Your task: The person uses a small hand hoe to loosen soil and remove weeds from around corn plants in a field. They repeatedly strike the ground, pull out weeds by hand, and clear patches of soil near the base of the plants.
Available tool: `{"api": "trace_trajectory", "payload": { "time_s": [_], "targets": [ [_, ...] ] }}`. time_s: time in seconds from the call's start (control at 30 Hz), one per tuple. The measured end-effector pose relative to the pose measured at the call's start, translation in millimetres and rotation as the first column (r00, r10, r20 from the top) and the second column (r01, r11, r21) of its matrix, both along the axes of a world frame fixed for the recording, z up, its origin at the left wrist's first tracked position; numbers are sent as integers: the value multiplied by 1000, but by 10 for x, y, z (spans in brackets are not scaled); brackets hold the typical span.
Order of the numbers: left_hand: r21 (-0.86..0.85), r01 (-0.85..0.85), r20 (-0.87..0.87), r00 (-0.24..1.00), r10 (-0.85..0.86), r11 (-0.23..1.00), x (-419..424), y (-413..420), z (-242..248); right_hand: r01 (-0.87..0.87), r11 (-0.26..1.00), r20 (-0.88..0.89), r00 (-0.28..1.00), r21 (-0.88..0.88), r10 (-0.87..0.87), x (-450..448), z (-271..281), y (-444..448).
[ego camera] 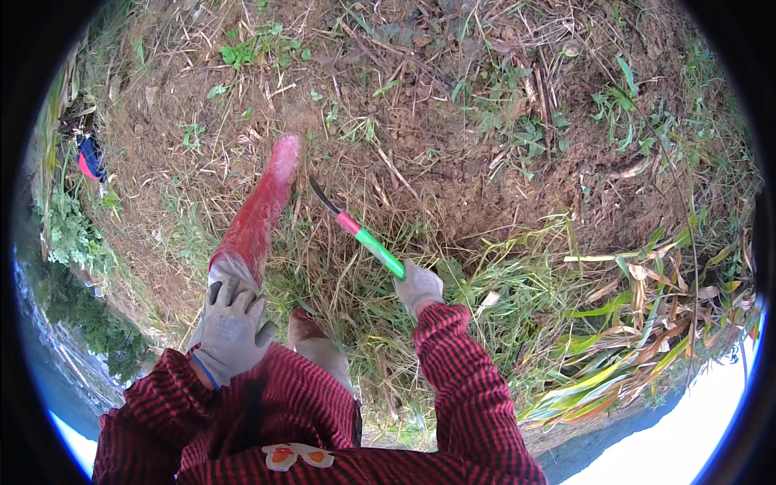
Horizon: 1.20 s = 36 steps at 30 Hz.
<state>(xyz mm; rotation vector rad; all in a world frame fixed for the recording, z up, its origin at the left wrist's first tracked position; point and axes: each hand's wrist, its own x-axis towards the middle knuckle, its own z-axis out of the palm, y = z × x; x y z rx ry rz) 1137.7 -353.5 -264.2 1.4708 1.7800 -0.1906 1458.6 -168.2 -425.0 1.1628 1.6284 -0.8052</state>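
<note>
My right hand (419, 285), in a grey work glove, grips the green end of a sickle's handle (374, 247). A red band joins that handle to the dark curved blade (322, 194), which points forward and left, above the ground and close to my boot. My left hand (236, 327), gloved with fingers spread, rests on my left leg near the knee, just above a muddy red rubber boot (257, 212). It holds nothing. The other boot (303, 324) is partly hidden by my checked clothing and the grass.
Cut grass (376, 327) lies around my feet. Bare brown soil (479, 200) with straw and small weeds spreads ahead. Long maize-like leaves (606, 376) heap at the right. A dark blue and red item (91, 157) lies at the far left, beside leafy plants (73, 227).
</note>
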Motion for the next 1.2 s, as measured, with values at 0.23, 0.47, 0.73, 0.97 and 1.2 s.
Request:
{"api": "trace_trajectory", "payload": {
  "time_s": [0.23, 0.47, 0.73, 0.97, 1.2],
  "targets": [
    [3, 50, -36, 998, -49, 999, 221, -218, -58, 128, 992, 328, 936, 20, -128, 779, -24, 80],
    [-45, 61, -17, 998, -62, 997, 251, -131, 0, 418, 901, 630, 671, 117, -392, 3073, 1839, -2410],
    [-116, 100, -24, 994, -103, 988, 200, -233, -107, 725, 588, -100, 656, 360, -748, 1544, 1083, -1775],
    [-148, 162, -69, 982, -173, 976, 222, -288, -216, 644, 455, -412, 755, 615, -510, 1138, 1382, 488],
    [-103, 250, -185, 946, -266, 963, 436, -262, -159, 460, 600, 133, 711, 654, -690, 3038, 1904, 341]
  ]
}}
